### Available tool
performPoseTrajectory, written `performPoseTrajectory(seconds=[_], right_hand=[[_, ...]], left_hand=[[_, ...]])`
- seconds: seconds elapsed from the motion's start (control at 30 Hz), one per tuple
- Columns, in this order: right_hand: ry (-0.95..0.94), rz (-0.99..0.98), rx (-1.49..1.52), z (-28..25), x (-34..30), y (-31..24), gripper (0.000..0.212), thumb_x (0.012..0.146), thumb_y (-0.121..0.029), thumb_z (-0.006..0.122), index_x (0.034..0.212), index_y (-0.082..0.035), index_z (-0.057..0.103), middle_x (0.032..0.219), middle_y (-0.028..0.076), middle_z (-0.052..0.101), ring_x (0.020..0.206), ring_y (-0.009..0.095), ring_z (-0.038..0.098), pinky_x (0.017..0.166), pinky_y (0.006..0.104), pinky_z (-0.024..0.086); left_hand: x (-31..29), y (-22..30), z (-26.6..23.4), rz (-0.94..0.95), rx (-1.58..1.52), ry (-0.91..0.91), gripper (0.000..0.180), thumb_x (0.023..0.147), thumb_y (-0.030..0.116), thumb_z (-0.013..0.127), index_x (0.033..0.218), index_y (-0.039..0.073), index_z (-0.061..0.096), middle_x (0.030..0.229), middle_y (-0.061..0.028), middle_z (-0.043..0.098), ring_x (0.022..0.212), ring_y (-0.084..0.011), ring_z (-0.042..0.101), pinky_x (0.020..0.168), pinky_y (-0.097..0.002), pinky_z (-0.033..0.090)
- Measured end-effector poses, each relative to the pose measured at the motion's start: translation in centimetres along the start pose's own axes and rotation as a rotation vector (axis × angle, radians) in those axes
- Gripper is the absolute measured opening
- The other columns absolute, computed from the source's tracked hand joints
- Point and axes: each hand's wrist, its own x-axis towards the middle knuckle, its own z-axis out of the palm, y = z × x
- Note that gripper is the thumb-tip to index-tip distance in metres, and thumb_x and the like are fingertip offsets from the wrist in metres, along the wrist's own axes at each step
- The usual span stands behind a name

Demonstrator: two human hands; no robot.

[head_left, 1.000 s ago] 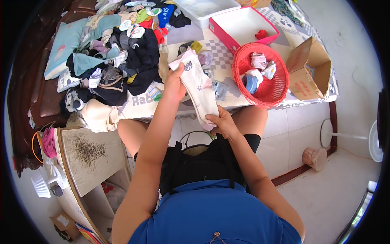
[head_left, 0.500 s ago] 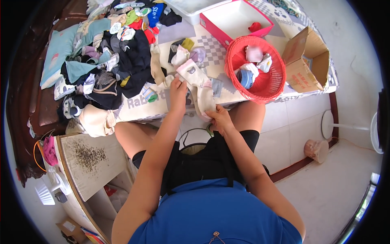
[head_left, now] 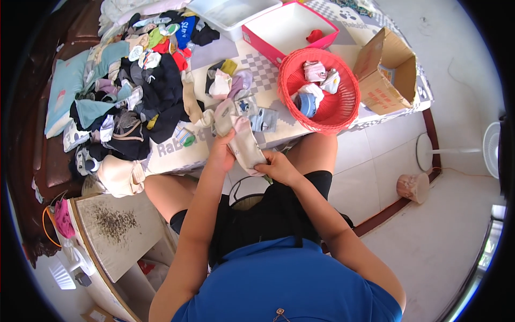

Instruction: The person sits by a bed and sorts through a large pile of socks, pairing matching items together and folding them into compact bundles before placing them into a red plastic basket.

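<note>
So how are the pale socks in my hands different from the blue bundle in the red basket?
The pale socks are stretched out lengthwise, while the blue bundle is compact. The pale socks are mostly cream with some pink; the blue bundle is mainly blue. The pale socks are between your left hand and right hand, whereas the blue bundle lies untouched in the red basket. Both are soft fabric.

- The head fisheye is looking down from close above the near blue shirt (head_left: pixel 289 279).
- It is facing toward the far patterned cloth (head_left: pixel 264 76).
</note>
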Motion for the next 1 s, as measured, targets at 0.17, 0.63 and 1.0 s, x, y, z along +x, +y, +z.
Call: performPoseTrajectory(seconds=[0.17, 0.63, 1.0], right_hand=[[0.091, -0.238, -0.18, -3.6, -0.5, -3.7, 0.019, 0.081, -0.012, 0.067, 0.096, 0.0, 0.066, 0.081, 0.003, 0.065, 0.074, 0.007, 0.056, 0.067, 0.0238, 0.046], [0.737, 0.167, -0.952, -15.4, 5.2, -6.9, 0.055, 0.064, -0.026, 0.066, 0.115, -0.007, 0.056, 0.105, 0.021, 0.061, 0.093, 0.036, 0.062, 0.081, 0.0423, 0.05], [0.551, -0.343, 0.412, -8.5, 3.1, -8.0, 0.04, 0.081, 0.004, 0.059, 0.119, 0.002, 0.046, 0.106, 0.009, 0.058, 0.094, 0.016, 0.058, 0.081, 0.0277, 0.049]], left_hand=[[-0.4, 1.0, -0.6, 0.059, -0.129, -0.028, 0.037, 0.094, 0.019, 0.049, 0.128, 0.004, 0.044, 0.124, -0.0092, 0.055, 0.112, -0.025, 0.055, 0.094, -0.0428, 0.045], [-1.6, 1.6, 2.4, 0.062, -0.067, 0.021, 0.041, 0.093, 0.016, 0.049, 0.132, 0.004, 0.04, 0.127, -0.0118, 0.052, 0.115, -0.0262, 0.052, 0.098, -0.0449, 0.042], [2.6, 4.5, 8.1, 0.199, 0.528, 0.313, 0.068, 0.083, 0.03, 0.067, 0.133, 0.001, 0.031, 0.13, -0.013, 0.04, 0.116, -0.0216, 0.043, 0.096, -0.0361, 0.035]])
